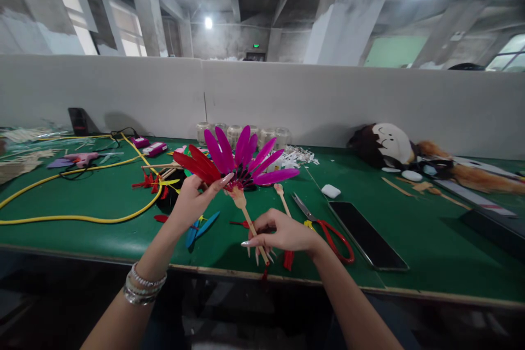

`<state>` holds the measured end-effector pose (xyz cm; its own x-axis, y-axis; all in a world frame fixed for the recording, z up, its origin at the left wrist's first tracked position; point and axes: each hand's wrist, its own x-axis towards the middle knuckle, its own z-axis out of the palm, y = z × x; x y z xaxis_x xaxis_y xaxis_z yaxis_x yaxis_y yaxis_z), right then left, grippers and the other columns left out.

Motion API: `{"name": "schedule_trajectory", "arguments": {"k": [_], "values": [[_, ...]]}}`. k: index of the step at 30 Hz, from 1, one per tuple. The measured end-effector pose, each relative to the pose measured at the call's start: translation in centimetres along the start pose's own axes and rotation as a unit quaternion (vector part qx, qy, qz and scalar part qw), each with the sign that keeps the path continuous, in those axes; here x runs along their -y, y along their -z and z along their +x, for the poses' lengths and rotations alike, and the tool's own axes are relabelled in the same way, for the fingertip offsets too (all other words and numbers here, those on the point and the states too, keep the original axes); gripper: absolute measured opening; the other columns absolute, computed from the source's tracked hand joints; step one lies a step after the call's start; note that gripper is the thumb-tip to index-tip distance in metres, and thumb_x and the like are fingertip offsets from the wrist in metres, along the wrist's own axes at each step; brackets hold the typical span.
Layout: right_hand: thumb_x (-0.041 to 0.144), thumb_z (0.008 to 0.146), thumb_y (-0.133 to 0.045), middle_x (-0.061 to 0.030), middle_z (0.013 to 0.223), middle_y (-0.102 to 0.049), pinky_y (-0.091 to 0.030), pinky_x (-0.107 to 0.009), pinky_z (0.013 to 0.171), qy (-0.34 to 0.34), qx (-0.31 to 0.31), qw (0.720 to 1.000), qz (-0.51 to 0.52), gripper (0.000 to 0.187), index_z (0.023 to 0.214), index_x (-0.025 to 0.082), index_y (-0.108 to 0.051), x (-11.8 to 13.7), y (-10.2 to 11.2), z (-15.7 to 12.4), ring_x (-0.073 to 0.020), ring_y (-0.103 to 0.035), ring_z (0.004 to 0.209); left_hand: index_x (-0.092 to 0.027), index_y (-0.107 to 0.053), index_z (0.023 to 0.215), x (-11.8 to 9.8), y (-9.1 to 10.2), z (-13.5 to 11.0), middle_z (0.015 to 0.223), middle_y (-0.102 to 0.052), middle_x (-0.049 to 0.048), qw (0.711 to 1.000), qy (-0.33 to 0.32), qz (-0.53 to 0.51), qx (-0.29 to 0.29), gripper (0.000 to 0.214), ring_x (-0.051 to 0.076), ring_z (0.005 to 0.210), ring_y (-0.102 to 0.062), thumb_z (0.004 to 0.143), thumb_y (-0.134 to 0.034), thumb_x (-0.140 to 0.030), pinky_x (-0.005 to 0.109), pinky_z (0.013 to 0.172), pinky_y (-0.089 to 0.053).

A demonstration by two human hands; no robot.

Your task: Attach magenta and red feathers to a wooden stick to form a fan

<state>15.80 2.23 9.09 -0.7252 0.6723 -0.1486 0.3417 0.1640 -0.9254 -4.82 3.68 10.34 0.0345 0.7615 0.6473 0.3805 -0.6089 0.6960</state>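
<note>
Head view | green workbench [443, 251] | concrete pillars [344, 27] | left hand [191, 202], right hand [285, 232] pinching feathered stick [248, 224]

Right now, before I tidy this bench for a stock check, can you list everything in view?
feather fan: one, magenta and red, held above the bench
workbench: one, green, under everything
scissors: one pair, red handles, right of the hands
smartphone: one, black, right of the scissors
small case: one, white, behind the smartphone
glue gun: one, pink, far left
cable: one, yellow, looping at left
glass jars: about five, clear, along the back wall
plush head: one, brown and white, far right
blue feathers: two, blue, below the left hand
bracelets: several, silver, left wrist
left hand: one, holding the fan at the feather base
right hand: one, holding the fan's stick
</note>
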Motion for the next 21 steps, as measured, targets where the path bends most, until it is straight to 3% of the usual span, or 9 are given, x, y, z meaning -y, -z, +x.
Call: {"name": "schedule_trajectory", "arguments": {"k": [7, 12, 21], "values": [[0.041, 0.063, -0.067, -0.0015, 0.053, -0.058, -0.044, -0.02, 0.048, -0.002, 0.006, 1.0, 0.015, 0.032, 0.064, 0.009, -0.063, 0.18, -0.09, -0.02, -0.0089, -0.052, 0.048, -0.014, -0.062, 0.065, 0.15, -0.07, -0.19, 0.053, -0.054, -0.0002, 1.0, 0.005, 0.017, -0.002, 0.026, 0.01, 0.049, -0.045, 0.074, -0.057, -0.038, 0.022, 0.047, -0.037], [0.041, 0.063, -0.067, -0.0012, 0.052, -0.057, -0.042, -0.02, 0.047, 0.007, 0.006, 1.0, 0.018, 0.032, 0.062, 0.009, -0.063, 0.17, -0.1, -0.05, -0.0081, -0.051, 0.047, -0.014, -0.059, 0.056, 0.16, -0.01, -0.21, 0.047, -0.044, -0.0028, 1.0, 0.008, 0.028, -0.003, 0.03, 0.009, 0.044, -0.038, 0.073, -0.058, -0.039, 0.022, 0.044, -0.031], [0.044, 0.064, -0.065, -0.0007, 0.051, -0.057, -0.04, -0.02, 0.047, 0.015, 0.02, 0.999, 0.021, 0.034, 0.058, 0.01, -0.062, 0.45, -0.18, -0.14, -0.0075, -0.048, 0.046, -0.014, -0.06, 0.057, -0.25, -0.29, -0.19, 0.046, -0.04, -0.0038, 1.0, 0.012, -0.007, -0.009, 0.028, 0.008, 0.046, -0.034, 0.072, -0.058, -0.037, 0.022, 0.045, -0.028]]}}
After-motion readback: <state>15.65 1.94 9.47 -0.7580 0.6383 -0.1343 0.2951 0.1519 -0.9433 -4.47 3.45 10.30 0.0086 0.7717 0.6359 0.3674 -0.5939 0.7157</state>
